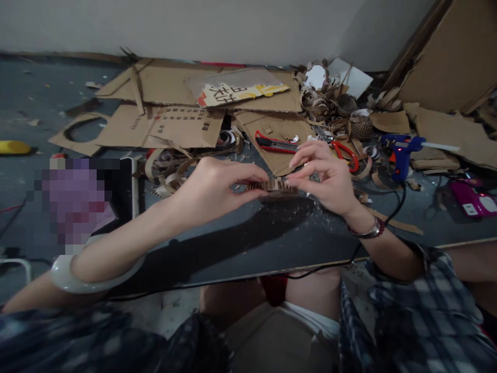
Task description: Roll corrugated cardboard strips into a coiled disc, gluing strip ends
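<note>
Just above the near part of the dark table (233, 248), my left hand (213, 191) pinches a small ridged piece of corrugated cardboard (277, 185) between thumb and fingers. From the other side, my right hand (324, 178) has its thumb and forefinger closed on the right end of the same piece, its other fingers raised and bent. The piece is seen edge-on, so its full shape is hidden. Behind my hands lie a red and black utility knife (275, 143) and red-handled scissors (345, 155).
A blue glue gun (403, 155) with a white stick stands at right, its cord running to the table's front edge. Near it is a magenta power socket (473, 198). Cardboard sheets (182, 127) and curled strips (171, 171) cover the back. A phone or tablet (122, 191) lies at left.
</note>
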`<state>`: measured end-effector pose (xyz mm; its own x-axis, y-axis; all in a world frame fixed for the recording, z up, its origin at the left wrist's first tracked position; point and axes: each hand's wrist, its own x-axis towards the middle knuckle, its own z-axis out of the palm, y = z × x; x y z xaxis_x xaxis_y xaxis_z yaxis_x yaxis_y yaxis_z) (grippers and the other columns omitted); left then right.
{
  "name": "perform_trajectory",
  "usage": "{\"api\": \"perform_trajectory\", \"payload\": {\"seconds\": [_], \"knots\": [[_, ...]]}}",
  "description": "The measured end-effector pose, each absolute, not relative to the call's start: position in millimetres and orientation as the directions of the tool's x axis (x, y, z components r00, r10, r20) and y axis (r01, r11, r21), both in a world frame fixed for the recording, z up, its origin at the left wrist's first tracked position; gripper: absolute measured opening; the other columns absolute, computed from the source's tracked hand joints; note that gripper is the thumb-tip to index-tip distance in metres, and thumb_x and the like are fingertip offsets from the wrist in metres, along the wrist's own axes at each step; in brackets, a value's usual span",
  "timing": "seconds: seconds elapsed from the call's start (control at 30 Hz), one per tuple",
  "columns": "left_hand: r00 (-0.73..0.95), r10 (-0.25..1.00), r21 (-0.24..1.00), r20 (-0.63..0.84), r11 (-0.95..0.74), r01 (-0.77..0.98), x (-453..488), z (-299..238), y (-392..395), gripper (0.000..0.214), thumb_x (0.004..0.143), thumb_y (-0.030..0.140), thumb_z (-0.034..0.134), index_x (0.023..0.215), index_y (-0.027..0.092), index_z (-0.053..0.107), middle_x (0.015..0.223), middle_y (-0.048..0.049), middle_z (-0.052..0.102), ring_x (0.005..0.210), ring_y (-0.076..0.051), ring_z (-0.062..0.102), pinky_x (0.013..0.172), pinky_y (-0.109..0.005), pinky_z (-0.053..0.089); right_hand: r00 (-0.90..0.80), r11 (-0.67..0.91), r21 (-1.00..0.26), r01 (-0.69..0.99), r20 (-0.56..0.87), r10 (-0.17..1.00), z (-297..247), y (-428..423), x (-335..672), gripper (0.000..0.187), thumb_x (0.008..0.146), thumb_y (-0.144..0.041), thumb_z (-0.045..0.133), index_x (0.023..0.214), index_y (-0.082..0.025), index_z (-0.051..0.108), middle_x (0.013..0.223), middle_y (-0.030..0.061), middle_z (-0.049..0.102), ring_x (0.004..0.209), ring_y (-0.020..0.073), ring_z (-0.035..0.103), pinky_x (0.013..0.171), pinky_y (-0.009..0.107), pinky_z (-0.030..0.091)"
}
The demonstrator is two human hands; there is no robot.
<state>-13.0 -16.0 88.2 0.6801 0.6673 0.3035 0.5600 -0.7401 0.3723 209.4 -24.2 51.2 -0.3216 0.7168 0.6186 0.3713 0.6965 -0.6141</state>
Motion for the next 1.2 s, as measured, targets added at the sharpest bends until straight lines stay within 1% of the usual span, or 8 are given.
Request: {"api": "perform_trajectory", "payload": {"seconds": [0.23,0.4,0.6,0.73,0.8,0.9,1.0,1.2], "knots": [[0.621,0.746,0.445,0.241,-0.654,0.612,-11.7,88.2,-15.5,0.023,0.085,0.043,0.054,0.092,0.026,0.067,0.082,0.0012,0.073,0.07,-0.015,0.067,0.071,-0.022,0.051,0.136,0.462,-0.887,0.027,0.461,0.877,44.2,10.0,242.2,0.034,0.063,-0.046,0.079,0.058,-0.022,0.055,0.088,0.0008,0.061,0.089,0.0173,0.061,0.083,0.038,0.053],[0.615,0.753,0.501,0.234,-0.636,0.587,-12.6,86.6,-14.8,0.023,0.083,0.043,0.058,0.091,0.025,0.068,0.08,0.0009,0.073,0.071,-0.016,0.067,0.071,-0.024,0.05,0.307,0.386,-0.921,0.055,0.384,0.871,39.3,21.5,253.0,0.024,0.079,-0.044,0.065,0.072,-0.022,0.062,0.076,0.0004,0.062,0.074,0.0139,0.06,0.07,0.033,0.052],[0.593,0.778,0.581,0.205,-0.584,0.566,-12.2,86.3,-14.1,0.019,0.08,0.039,0.063,0.09,0.024,0.069,0.08,0.0,0.072,0.072,-0.017,0.066,0.072,-0.024,0.047,0.048,0.492,-0.777,0.393,0.551,0.833,42.7,7.2,239.5,0.017,0.08,-0.037,0.067,0.072,-0.022,0.068,0.086,0.0012,0.069,0.091,0.0175,0.062,0.082,0.036,0.05],[0.576,0.796,0.635,0.187,-0.545,0.547,-12.2,86.4,-14.1,0.018,0.077,0.038,0.066,0.089,0.024,0.07,0.08,0.0002,0.071,0.073,-0.018,0.066,0.072,-0.024,0.046,0.016,0.499,-0.655,0.568,0.615,0.789,38.6,4.0,234.1,0.027,0.078,-0.035,0.07,0.058,-0.02,0.06,0.073,0.0004,0.066,0.082,0.0173,0.061,0.091,0.043,0.046],[0.563,0.808,0.66,0.174,-0.52,0.543,-12.8,85.9,-14.2,0.018,0.076,0.038,0.068,0.088,0.024,0.07,0.08,0.0001,0.071,0.074,-0.019,0.066,0.073,-0.025,0.046,-0.023,0.483,-0.603,0.634,0.611,0.792,36.4,4.0,234.0,0.029,0.084,-0.035,0.063,0.059,-0.02,0.059,0.083,0.0026,0.067,0.091,0.0197,0.06,0.096,0.046,0.043],[0.556,0.816,0.665,0.161,-0.506,0.549,-13.6,84.7,-14.3,0.018,0.077,0.037,0.068,0.089,0.024,0.07,0.082,0.0001,0.071,0.076,-0.019,0.066,0.074,-0.024,0.046,-0.141,0.502,-0.529,0.684,0.58,0.803,36.6,2.0,233.6,0.015,0.087,-0.034,0.055,0.087,-0.023,0.066,0.125,0.0058,0.057,0.12,0.0259,0.048,0.103,0.05,0.037],[0.564,0.804,0.63,0.186,-0.538,0.559,-13.4,83.7,-15.0,0.019,0.079,0.037,0.066,0.092,0.024,0.07,0.083,0.0,0.072,0.075,-0.018,0.066,0.075,-0.024,0.047,-0.26,0.588,-0.492,0.642,0.582,0.771,42.4,-4.9,229.9,0.025,0.089,-0.032,0.05,0.111,-0.026,0.06,0.134,0.006,0.049,0.126,0.025,0.042,0.106,0.05,0.033],[0.597,0.748,0.524,0.29,-0.647,0.554,-9.9,80.5,-18.3,0.015,0.083,0.032,0.063,0.094,0.023,0.07,0.085,-0.0002,0.073,0.075,-0.017,0.067,0.073,-0.024,0.047,-0.391,0.709,-0.412,0.573,0.623,0.678,51.6,-26.2,214.7,0.021,0.083,-0.041,0.062,0.073,-0.022,0.059,0.116,0.0049,0.058,0.121,0.0267,0.042,0.103,0.048,0.036]]}}
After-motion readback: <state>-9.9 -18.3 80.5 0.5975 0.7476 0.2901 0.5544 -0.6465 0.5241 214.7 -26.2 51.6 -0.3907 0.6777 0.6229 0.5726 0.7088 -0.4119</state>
